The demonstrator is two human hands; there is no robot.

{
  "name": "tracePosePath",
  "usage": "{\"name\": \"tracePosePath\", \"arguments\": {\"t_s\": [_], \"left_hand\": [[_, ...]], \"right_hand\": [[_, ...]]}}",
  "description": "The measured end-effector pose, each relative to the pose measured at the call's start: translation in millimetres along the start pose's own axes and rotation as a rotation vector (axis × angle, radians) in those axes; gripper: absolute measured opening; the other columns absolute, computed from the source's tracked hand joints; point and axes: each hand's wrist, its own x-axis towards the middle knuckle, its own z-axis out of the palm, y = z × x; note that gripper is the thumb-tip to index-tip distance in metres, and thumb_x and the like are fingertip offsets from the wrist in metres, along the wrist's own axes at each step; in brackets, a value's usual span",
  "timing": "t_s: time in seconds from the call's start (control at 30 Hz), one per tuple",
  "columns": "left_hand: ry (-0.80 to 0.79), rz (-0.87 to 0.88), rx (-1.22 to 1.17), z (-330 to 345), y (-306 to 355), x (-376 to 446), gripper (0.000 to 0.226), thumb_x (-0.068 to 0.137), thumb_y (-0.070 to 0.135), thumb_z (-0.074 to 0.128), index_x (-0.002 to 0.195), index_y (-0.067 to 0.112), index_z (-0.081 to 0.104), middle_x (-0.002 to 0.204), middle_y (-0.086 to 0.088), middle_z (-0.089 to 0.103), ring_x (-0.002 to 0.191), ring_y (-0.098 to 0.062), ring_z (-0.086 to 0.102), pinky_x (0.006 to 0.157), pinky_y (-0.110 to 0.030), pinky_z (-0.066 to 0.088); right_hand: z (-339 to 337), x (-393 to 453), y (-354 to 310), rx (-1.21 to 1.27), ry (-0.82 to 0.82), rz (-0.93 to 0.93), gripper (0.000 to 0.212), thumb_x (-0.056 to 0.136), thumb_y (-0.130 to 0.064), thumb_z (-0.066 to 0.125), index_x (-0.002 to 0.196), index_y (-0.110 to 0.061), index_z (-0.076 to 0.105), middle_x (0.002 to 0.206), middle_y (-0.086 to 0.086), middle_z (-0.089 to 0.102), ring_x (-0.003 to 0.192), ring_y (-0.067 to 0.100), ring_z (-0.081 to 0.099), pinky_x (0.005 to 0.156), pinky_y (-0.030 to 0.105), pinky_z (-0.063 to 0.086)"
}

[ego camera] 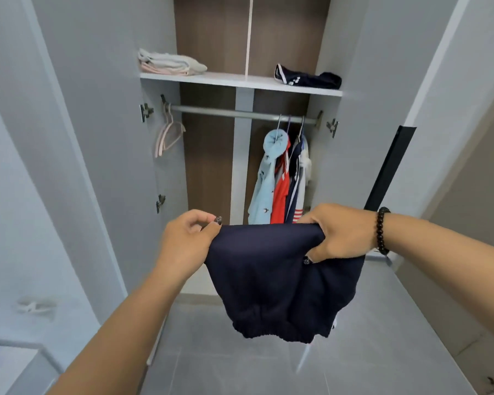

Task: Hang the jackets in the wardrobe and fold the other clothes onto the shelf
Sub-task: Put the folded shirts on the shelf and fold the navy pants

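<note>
Both my hands hold a dark navy garment folded over, with its elastic band hanging at the bottom. My left hand pinches its upper left corner; my right hand grips its upper right corner. Beyond them stands the open wardrobe. Its white shelf carries a folded pale stack at the left and a navy garment with white stripes at the right. Under the shelf runs the rail, with jackets in light blue, red and navy hanging at its right end.
Empty pink hangers hang at the rail's left end. The wardrobe doors stand open on both sides. A black strip leans by the right door. Grey floor tiles lie below, and a white object's corner shows bottom left.
</note>
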Motion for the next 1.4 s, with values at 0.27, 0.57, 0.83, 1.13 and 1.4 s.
{"name": "tracePosePath", "arguments": {"t_s": [0.27,0.57,0.83,1.13,1.4], "left_hand": [[-0.264,0.21,-0.065,-32,35,-3,0.1,0.052,0.069,0.082,0.139,0.057,0.033,0.133,0.023,0.045,0.119,0.003,0.05,0.091,-0.018,0.046],[-0.499,0.073,-0.265,-27,9,20,0.069,0.054,0.036,0.089,0.115,0.038,0.056,0.114,0.014,0.07,0.105,-0.01,0.067,0.08,-0.023,0.056],[-0.406,0.216,-0.283,0,48,84,0.023,0.077,0.038,0.078,0.1,0.04,0.071,0.107,0.006,0.074,0.098,-0.013,0.07,0.073,-0.018,0.055],[-0.266,0.297,-0.326,42,124,184,0.035,0.071,0.036,0.073,0.106,0.033,0.07,0.107,0.003,0.074,0.1,-0.018,0.071,0.08,-0.031,0.056],[-0.21,0.309,-0.368,63,152,254,0.025,0.073,0.027,0.071,0.097,0.025,0.073,0.102,-0.003,0.075,0.092,-0.02,0.072,0.064,-0.023,0.058]], "right_hand": [[-54,-3,-45,-0.077,0.106,-0.113,0.021,0.075,-0.011,0.078,0.095,-0.008,0.071,0.09,0.002,0.073,0.08,0.014,0.068,0.074,0.028,0.055],[-89,10,-32,0.044,0.193,-0.223,0.024,0.075,-0.009,0.08,0.096,-0.003,0.07,0.092,0.008,0.073,0.086,0.02,0.068,0.079,0.034,0.055],[-126,56,33,0.151,0.223,-0.198,0.022,0.076,-0.017,0.079,0.095,-0.01,0.071,0.094,0.001,0.074,0.087,0.015,0.069,0.079,0.034,0.057],[-156,123,109,0.842,0.818,-0.231,0.032,0.07,-0.016,0.081,0.1,-0.025,0.071,0.1,-0.007,0.073,0.096,0.012,0.068,0.077,0.025,0.056],[-136,207,144,1.672,0.609,-0.42,0.067,0.064,-0.022,0.082,0.127,-0.015,0.058,0.126,0.008,0.064,0.117,0.025,0.06,0.1,0.042,0.046]]}}
